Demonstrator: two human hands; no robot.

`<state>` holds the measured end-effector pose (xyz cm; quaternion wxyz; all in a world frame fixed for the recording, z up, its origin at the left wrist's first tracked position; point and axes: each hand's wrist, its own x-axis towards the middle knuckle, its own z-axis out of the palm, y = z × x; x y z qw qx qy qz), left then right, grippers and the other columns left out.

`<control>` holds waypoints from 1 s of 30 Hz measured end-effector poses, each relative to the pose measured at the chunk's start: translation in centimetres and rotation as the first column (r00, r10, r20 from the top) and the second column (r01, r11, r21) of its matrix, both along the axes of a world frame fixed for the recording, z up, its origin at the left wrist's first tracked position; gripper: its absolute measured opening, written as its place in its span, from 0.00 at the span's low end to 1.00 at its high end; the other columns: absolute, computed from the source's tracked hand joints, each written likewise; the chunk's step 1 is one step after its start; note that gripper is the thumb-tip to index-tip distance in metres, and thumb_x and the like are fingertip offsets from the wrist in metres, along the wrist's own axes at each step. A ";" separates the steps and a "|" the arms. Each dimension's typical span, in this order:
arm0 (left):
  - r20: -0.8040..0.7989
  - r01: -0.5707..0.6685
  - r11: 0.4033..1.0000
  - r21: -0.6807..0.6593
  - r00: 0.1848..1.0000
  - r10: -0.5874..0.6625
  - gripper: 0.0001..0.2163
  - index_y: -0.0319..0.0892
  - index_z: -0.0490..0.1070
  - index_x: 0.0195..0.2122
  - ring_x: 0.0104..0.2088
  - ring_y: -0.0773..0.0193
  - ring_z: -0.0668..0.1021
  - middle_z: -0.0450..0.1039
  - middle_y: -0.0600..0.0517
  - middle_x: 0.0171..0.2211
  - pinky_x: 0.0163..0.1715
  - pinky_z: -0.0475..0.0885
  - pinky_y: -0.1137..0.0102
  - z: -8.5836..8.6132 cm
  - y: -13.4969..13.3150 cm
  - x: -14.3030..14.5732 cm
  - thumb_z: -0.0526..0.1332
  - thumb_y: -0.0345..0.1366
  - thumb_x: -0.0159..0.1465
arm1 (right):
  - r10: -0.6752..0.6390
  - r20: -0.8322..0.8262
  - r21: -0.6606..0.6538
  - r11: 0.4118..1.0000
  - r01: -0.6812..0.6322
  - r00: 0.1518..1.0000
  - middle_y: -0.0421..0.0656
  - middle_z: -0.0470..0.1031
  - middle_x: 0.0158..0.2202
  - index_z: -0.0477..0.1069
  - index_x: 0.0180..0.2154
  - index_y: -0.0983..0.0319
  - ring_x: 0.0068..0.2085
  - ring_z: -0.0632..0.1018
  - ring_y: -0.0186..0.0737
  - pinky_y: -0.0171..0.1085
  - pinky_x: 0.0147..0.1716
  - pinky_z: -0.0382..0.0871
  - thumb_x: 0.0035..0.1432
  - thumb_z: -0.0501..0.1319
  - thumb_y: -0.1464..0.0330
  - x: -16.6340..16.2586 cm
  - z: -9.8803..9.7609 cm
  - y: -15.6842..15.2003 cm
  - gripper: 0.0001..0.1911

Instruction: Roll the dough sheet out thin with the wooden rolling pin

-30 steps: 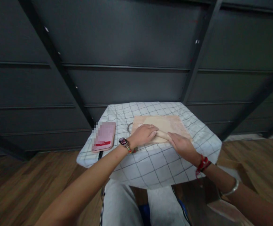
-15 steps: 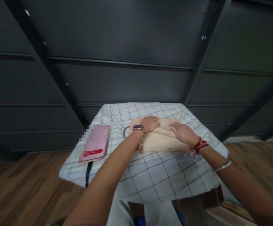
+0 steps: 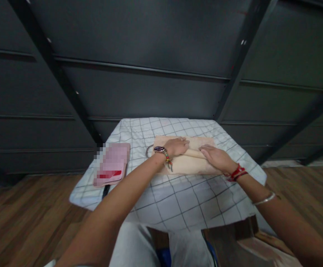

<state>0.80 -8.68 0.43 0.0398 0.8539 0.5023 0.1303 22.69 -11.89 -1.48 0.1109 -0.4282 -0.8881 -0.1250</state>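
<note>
A pale beige sheet of dough or cloth [image 3: 187, 166] lies on a small table covered by a white checked cloth [image 3: 178, 200]. Across it runs a roll of the same beige colour [image 3: 196, 152]. My left hand [image 3: 176, 146] lies flat on the roll's left end, fingers stretched out, a watch and beads at the wrist. My right hand [image 3: 216, 156] rests palm down on the roll's right end, fingers flat, red threads round the wrist. Neither hand grips anything.
A pink wallet-like case [image 3: 111, 168] lies at the table's left side, with a dark strap hanging off the edge. A metal ring [image 3: 149, 151] shows beside the sheet's left edge. A dark metal wall with slanted struts stands behind. Wooden floor surrounds the table.
Both hands have moved away from me across the beige sheet with the roll under them, and more of the sheet now shows near me. The view has shifted slightly.
</note>
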 end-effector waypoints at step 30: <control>-0.138 0.157 0.982 0.100 0.980 -0.143 0.19 0.35 0.73 0.43 0.47 0.57 0.75 0.75 0.41 0.45 0.50 0.64 0.63 -0.7 -3.6 -1.2 0.43 0.36 0.68 | -0.391 0.017 0.280 0.885 0.371 0.920 0.48 0.72 0.35 0.60 0.55 0.68 0.29 0.72 0.38 0.36 0.23 0.63 0.64 0.47 0.72 -5.9 -3.0 -13.6 0.19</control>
